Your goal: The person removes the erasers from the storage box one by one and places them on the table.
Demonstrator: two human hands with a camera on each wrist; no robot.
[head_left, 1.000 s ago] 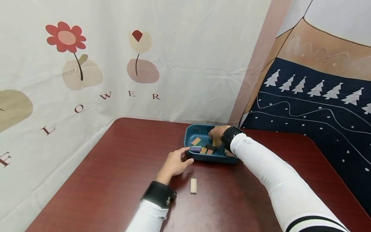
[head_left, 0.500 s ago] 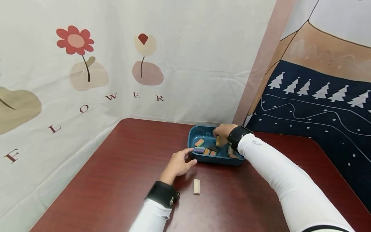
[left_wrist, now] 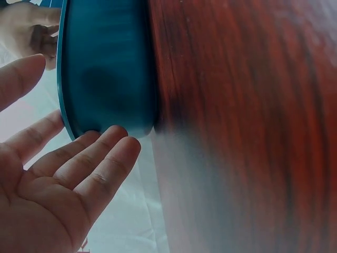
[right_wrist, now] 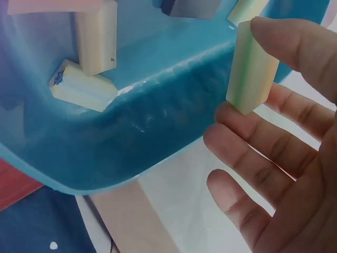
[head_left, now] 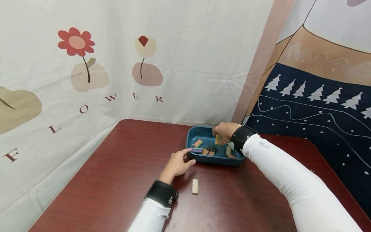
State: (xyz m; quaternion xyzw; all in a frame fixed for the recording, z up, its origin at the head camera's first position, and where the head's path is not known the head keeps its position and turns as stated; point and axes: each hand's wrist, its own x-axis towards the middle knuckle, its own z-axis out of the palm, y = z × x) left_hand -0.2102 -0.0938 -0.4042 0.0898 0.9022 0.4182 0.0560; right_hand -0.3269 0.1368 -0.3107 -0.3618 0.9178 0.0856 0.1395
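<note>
A dark red wooden table (head_left: 116, 180) is filling the lower part of the head view, and a single pale block (head_left: 195, 186) is lying flat on it, apart from everything else. Behind the table a cream curtain (head_left: 185, 58) is hanging — it is showing a red flower (head_left: 76, 41), a bud (head_left: 143, 43) and brown letters. To the right, a dark blue cloth (head_left: 313, 106) is hanging — printed with white trees.

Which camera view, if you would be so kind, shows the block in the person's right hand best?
The right wrist view: the block fills the frame close up, pinched between thumb and fingers of the right hand beside the blue tray. The head view shows it only as a small orange sliver under the hand. The left wrist view shows no block.
</note>
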